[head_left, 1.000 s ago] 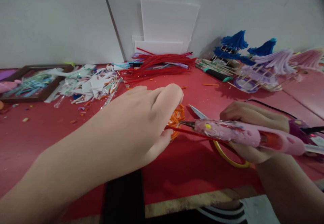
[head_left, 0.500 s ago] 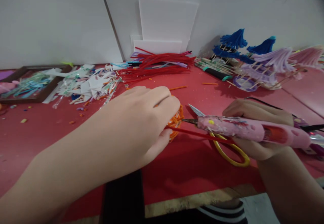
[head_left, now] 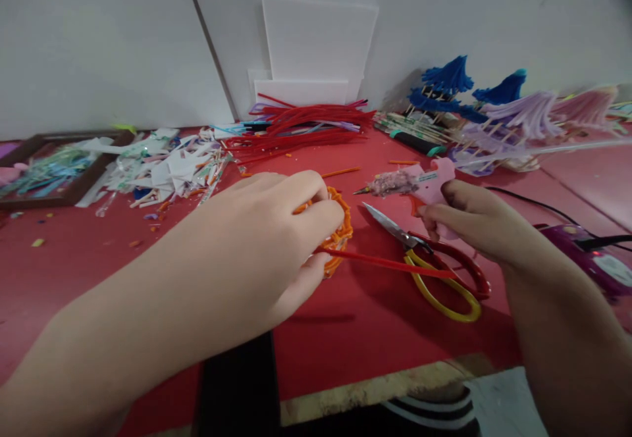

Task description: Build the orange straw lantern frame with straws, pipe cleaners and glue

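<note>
Head view: the left hand was positioned over the middle of the red table, its fingers closed on an orange coiled piece, which was partly hidden by the knuckles. The same hand pinched one end of a red fuzzy stem between thumb and fingers; the rest of the stem ran right, across the view of the scissors (contact between the two could not be confirmed). The scissors lay between the orange piece and the table's right side, with one yellow and one red handle loop.

The right hand had its fingers wrapped around the handle of a pink glue gun. The nozzle pointed left and stood apart from the orange piece. Small dark marking on the gun's body was too blurred to read. Near the right edge, a purple device showed a lit red indicator and a pale label, its print illegible.

Along the table's far edge lay a bundle of red stems; toward the far right corner stood blue fringed models.
</note>
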The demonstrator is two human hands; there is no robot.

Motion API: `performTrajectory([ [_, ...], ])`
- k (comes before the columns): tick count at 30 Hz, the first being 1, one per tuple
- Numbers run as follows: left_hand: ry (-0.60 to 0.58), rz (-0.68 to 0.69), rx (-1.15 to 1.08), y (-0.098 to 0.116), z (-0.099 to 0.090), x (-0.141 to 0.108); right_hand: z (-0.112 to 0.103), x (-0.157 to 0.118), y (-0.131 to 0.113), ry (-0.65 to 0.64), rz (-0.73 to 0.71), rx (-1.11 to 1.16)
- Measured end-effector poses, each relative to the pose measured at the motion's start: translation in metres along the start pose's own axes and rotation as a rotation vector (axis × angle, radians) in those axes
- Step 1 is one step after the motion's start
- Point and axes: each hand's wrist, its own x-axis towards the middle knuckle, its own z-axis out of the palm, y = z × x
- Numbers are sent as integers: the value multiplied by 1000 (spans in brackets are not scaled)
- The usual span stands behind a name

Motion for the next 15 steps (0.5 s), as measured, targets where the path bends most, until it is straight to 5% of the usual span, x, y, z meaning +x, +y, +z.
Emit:
performTrajectory([
  [3, 0, 5, -2, 0, 0, 1, 3, 10, 5, -106, 74, -236],
  [10, -6, -3, -13, 1, -2, 0, 12, 11, 5, -70, 73, -554],
  [13, -7, -9, -30, 1, -2, -1, 12, 1, -5, 154, 2, -522],
  [15, -3, -12, -46, 1, -2, -1, 11, -13, -18, 307, -216, -323],
])
